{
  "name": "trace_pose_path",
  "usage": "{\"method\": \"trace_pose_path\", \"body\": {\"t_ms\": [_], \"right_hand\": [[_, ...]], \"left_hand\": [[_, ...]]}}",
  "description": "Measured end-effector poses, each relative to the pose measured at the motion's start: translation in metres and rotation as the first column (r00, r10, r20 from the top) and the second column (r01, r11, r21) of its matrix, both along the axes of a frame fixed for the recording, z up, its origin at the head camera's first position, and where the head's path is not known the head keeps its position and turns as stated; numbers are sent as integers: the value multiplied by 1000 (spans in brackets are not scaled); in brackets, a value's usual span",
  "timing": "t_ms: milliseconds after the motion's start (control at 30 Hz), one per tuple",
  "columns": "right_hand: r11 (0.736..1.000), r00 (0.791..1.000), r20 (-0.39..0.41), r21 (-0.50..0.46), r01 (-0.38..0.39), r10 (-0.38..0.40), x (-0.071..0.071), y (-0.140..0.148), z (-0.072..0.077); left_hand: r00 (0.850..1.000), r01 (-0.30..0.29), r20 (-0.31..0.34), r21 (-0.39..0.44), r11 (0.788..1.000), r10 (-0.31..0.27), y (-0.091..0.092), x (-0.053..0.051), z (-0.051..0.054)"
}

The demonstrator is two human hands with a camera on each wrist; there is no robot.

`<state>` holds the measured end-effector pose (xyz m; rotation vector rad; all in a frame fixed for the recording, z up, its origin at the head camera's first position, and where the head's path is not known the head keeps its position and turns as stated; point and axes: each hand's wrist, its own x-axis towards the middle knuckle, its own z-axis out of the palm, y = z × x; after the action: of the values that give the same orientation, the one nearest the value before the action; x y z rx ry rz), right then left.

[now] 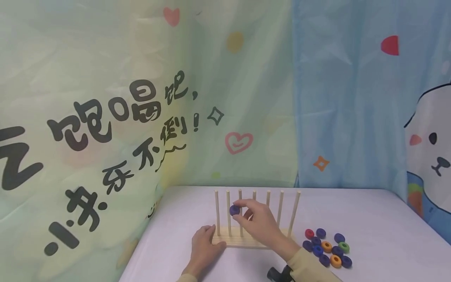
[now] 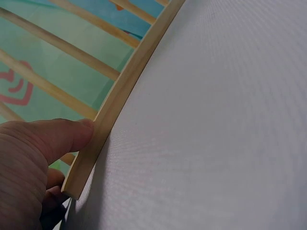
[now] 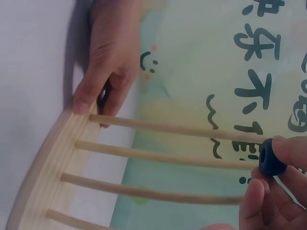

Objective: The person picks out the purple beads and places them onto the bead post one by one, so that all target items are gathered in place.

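Note:
A wooden peg rack (image 1: 243,241) with a row of upright pegs stands on the table. My left hand (image 1: 205,246) grips the left end of its base, the thumb (image 2: 72,136) pressing the wood and the other fingers curled behind the end, partly hidden. Between thumb and fingertips, my right hand (image 1: 261,222) pinches a dark blue bead (image 1: 234,210). In the head view this bead appears between the second and third pegs from the left. The right wrist view shows the bead (image 3: 274,158), its hole facing the pegs, close to the tip of the second peg (image 3: 163,155).
Right of the rack lie several loose beads: dark blue ones, a red bead (image 1: 309,234), a green bead (image 1: 344,247) and orange ones such as this bead (image 1: 327,246). A black object (image 1: 278,275) shows under the right forearm. Printed curtains (image 1: 246,98) hang behind the white table (image 1: 380,227).

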<state>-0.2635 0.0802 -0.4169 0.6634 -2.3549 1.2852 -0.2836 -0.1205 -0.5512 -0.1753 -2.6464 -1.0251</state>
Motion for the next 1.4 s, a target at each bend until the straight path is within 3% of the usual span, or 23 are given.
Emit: {"method": "trace_pose_path", "body": {"t_ms": [200, 500, 867, 1067, 1400], "right_hand": [[999, 1000, -3, -28, 25, -25, -3, -6, 8], [999, 992, -125, -37, -1, -4, -10, -13, 19], [998, 980, -197, -54, 32, -42, -22, -28, 28], [999, 984, -171, -41, 34, -40, -24, -36, 34], [997, 985, -155, -20, 72, -75, -33, -46, 34]], "left_hand": [[1000, 2, -3, -1, 1000, -2, -1, -3, -2], [1000, -1, -2, 3, 1000, 1, -1, -6, -8], [1000, 10, -19, -19, 1000, -10, -1, -4, -5], [1000, 11, -6, -26, 1000, -12, -3, -5, -7], [998, 12, -55, -18, 1000, -13, -2, -6, -8]]}}
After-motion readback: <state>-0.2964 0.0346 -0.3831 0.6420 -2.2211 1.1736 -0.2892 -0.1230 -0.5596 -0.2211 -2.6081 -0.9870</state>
